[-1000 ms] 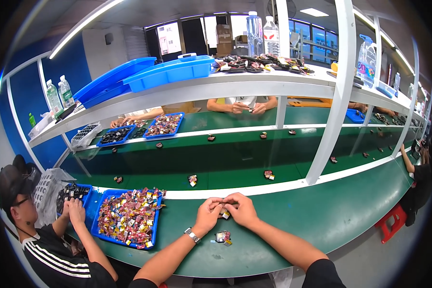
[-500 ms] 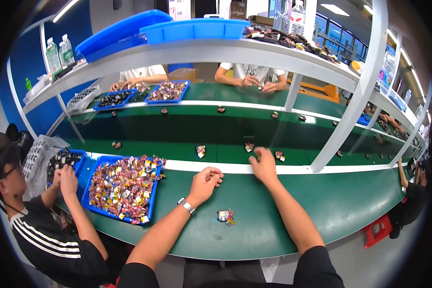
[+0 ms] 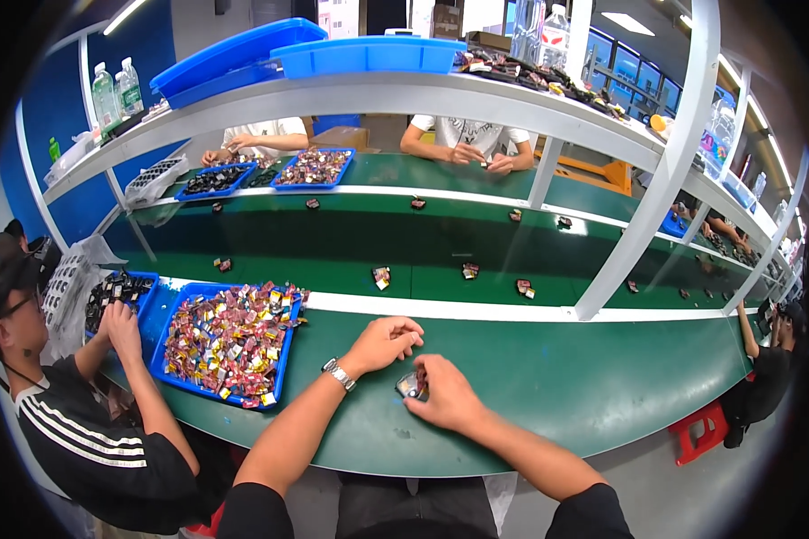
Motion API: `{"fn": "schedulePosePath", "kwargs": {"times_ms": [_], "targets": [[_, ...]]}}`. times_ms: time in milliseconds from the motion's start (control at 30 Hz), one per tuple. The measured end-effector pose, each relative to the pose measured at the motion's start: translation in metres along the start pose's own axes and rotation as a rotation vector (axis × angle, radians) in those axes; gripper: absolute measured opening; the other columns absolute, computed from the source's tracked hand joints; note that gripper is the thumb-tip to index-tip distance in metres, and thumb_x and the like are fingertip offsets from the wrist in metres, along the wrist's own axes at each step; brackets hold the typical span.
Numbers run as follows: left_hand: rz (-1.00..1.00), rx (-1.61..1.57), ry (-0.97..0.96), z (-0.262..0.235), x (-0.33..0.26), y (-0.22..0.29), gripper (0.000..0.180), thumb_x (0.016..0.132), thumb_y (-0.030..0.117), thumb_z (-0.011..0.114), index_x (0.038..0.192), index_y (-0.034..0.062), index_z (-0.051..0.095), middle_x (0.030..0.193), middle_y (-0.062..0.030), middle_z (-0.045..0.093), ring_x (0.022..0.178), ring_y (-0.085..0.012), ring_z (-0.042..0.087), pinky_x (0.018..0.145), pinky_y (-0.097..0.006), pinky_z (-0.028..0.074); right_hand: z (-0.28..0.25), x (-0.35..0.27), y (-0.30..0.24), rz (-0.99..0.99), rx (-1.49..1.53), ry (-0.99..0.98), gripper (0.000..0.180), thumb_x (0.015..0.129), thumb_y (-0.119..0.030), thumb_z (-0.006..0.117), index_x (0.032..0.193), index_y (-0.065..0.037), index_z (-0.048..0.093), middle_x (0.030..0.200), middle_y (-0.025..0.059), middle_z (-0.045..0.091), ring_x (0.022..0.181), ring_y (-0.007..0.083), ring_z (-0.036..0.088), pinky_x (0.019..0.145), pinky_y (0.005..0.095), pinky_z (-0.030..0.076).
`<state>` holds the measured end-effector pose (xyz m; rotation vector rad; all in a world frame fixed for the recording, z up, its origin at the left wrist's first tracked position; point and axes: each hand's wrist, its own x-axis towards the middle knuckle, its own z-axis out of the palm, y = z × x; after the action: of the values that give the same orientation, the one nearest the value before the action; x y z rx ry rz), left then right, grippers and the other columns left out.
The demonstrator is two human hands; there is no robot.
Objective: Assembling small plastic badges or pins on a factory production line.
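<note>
My right hand [image 3: 445, 393] bends over the green bench, its fingers and thumb closed on a small dark electronic part [image 3: 408, 385] with a pale face. Part of that piece is hidden under the fingers. My left hand [image 3: 382, 346], with a metal-banded watch [image 3: 339, 374] on the wrist, hovers beside it. Its fingers are loosely curled and apart from the thumb, and I see nothing in them. To the left, a blue tray [image 3: 157, 359] is heaped with small red, yellow and white wrapped pieces [image 3: 229, 341].
A white rail [image 3: 440, 308] separates my bench from a green belt carrying several small assemblies [image 3: 470, 270]. White posts [image 3: 656, 162] hold up a shelf with blue bins [image 3: 364, 58]. A co-worker in a black shirt [image 3: 108, 440] sits close on my left, near a tray of black parts [image 3: 121, 292].
My right hand has come back from the rail, down and left, and taken hold of the part lying on the bench. The left hand has shifted slightly right.
</note>
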<state>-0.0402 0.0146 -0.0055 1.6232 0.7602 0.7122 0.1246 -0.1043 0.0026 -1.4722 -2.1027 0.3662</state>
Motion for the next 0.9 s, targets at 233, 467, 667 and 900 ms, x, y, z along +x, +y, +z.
{"fn": "schedulePosePath", "kwargs": {"times_ms": [233, 467, 667, 900], "targets": [[-0.082, -0.182, -0.188, -0.006, -0.006, 0.01, 0.032, 0.101, 0.014, 0.052, 0.129, 0.0005, 0.057, 0.111, -0.0071, 0.066, 0.094, -0.0122, 0.063, 0.08, -0.028, 0.055, -0.048, 0.036, 0.024, -0.162, 0.185, -0.112, 0.057, 0.074, -0.005, 0.069, 0.127, -0.003, 0.047, 0.11, 0.0164, 0.058, 0.108, 0.0321, 0.055, 0.092, 0.0417, 0.047], [-0.146, -0.258, -0.191, 0.003, -0.005, 0.007, 0.039, 0.097, 0.003, 0.053, 0.136, -0.0009, 0.05, 0.122, -0.0119, 0.065, 0.104, -0.0144, 0.063, 0.089, -0.029, 0.054, -0.033, 0.036, 0.039, -0.258, 0.166, -0.053, 0.049, 0.077, 0.001, 0.064, 0.124, -0.004, 0.05, 0.111, 0.014, 0.058, 0.106, 0.0314, 0.058, 0.089, 0.0402, 0.05], [-0.083, -0.234, -0.126, 0.01, -0.006, 0.008, 0.05, 0.088, -0.005, 0.059, 0.137, -0.0026, 0.047, 0.117, -0.0131, 0.066, 0.103, -0.0151, 0.064, 0.09, -0.029, 0.053, -0.034, 0.032, 0.052, -0.237, 0.196, -0.024, 0.05, 0.075, -0.006, 0.07, 0.121, -0.003, 0.05, 0.116, 0.0151, 0.055, 0.11, 0.0329, 0.056, 0.092, 0.0403, 0.048], [-0.087, -0.27, -0.022, 0.012, -0.004, 0.008, 0.041, 0.087, -0.006, 0.061, 0.128, -0.0035, 0.055, 0.114, -0.0126, 0.066, 0.102, -0.0155, 0.065, 0.089, -0.028, 0.054, -0.02, 0.033, 0.045, -0.015, 0.252, 0.019, 0.052, 0.075, -0.008, 0.07, 0.122, -0.003, 0.049, 0.118, 0.0159, 0.055, 0.11, 0.0346, 0.056, 0.092, 0.0415, 0.048]]}}
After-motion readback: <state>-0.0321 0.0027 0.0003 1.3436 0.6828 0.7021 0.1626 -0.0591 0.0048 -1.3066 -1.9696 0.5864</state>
